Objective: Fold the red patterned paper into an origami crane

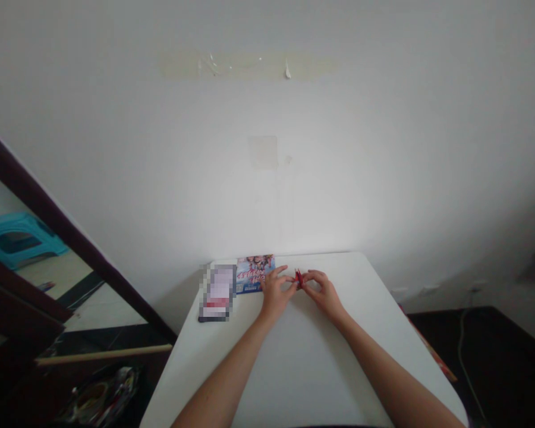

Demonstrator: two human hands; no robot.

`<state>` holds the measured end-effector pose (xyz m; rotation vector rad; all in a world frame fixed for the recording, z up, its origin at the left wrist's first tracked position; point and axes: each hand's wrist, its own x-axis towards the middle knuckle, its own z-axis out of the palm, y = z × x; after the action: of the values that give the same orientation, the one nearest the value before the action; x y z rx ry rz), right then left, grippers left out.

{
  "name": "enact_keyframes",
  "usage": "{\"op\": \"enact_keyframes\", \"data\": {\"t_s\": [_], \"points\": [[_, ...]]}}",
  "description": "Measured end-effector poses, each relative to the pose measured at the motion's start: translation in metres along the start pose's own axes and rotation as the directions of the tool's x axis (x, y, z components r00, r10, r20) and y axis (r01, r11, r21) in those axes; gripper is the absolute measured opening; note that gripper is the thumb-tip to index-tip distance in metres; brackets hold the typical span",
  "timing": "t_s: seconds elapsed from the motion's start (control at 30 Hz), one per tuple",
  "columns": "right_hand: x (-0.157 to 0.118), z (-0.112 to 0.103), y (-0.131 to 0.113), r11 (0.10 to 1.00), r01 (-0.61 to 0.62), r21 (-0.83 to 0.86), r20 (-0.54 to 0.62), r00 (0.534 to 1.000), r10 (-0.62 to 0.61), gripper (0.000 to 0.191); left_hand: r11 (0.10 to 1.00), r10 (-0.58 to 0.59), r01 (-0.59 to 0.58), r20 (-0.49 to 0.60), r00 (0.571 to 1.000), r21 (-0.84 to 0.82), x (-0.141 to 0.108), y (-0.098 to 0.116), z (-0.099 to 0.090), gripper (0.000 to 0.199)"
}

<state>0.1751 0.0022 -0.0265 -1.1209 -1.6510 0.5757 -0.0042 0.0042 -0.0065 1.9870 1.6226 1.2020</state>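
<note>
A small red folded piece [298,278], too small to make out in detail, is held between my two hands above the far part of the white table. My left hand [276,291] pinches its left side with thumb and forefinger, the other fingers spread over the edge of a colourful printed booklet [252,274]. On the right side of the red piece, my right hand [321,291] closes thumb and forefinger on it. The booklet lies flat, partly hidden by my left hand.
A phone-like object [218,292], its surface blurred out, lies at the left edge of the white table [303,368]. The table's far edge meets a wall. A mirror or opening shows a blue stool [22,238] on the left; a cable [461,345] runs down at right.
</note>
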Motion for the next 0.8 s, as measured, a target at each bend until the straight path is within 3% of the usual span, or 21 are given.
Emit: {"op": "enact_keyframes", "data": {"t_s": [0.13, 0.37, 0.57, 0.8], "points": [[-0.0018, 0.0002, 0.0008, 0.999, -0.039, 0.006, 0.0, 0.999, 0.039, 0.018, 1.0, 0.01, -0.01, 0.0, 1.0, -0.008, -0.0009, 0.0008, -0.0007, 0.008], [-0.0025, -0.001, -0.0015, 0.999, 0.011, -0.043, 0.028, 1.0, -0.01, 0.016, 0.999, 0.001, 0.0, 0.027, 1.0, -0.042, -0.0003, 0.0015, -0.0027, 0.008], [-0.0023, -0.0014, -0.0041, 1.0, 0.001, -0.031, 0.022, 1.0, -0.001, 0.017, 0.994, 0.011, 0.0, 0.107, 0.994, -0.107, -0.0001, 0.0027, -0.0062, 0.005], [-0.001, -0.0013, -0.004, 0.999, -0.028, -0.028, 0.009, 1.0, 0.028, 0.025, 0.988, -0.054, 0.069, 0.108, 0.993, -0.139, -0.0021, 0.0014, -0.0019, 0.004]]}}
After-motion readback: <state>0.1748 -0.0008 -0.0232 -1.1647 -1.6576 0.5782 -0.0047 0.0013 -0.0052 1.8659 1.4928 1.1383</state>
